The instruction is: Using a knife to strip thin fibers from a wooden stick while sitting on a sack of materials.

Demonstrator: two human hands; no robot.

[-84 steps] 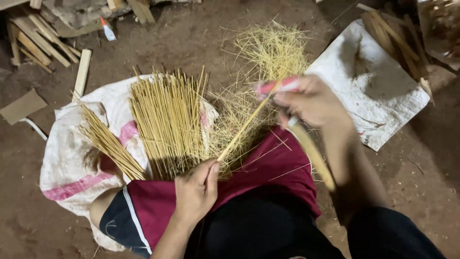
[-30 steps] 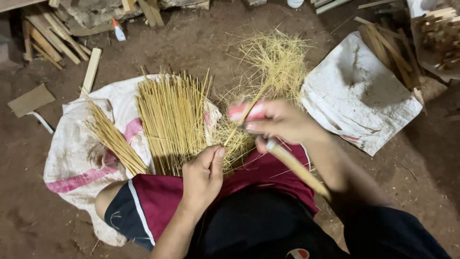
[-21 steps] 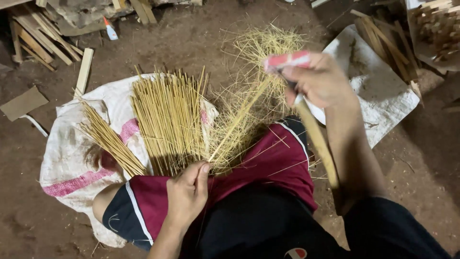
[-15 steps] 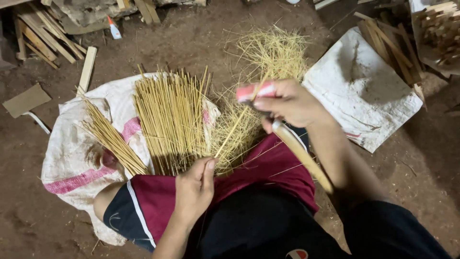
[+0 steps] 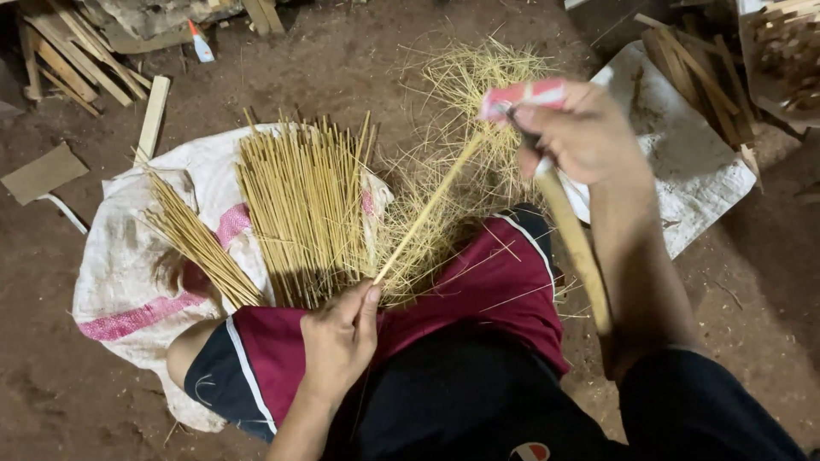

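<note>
Not much packaging here tbh. There's a white woven sack (image 5: 128, 265) with pink stripes spread flat on the dirt at the left, under the stick bundles. A second white sack (image 5: 683, 171), grubbier, lies flat at the upper right with wood pieces on its far end. A small white glue-type bottle (image 5: 202, 44) with a red tip and blue label sits near the top edge by the scrap wood. A brown cardboard scrap (image 5: 43, 172) lies at far left. No signs or screens.

floor: bare brown dirt (image 5: 359, 60) | wood offcuts (image 5: 68, 60) upper left | light: dim, warm
</note>
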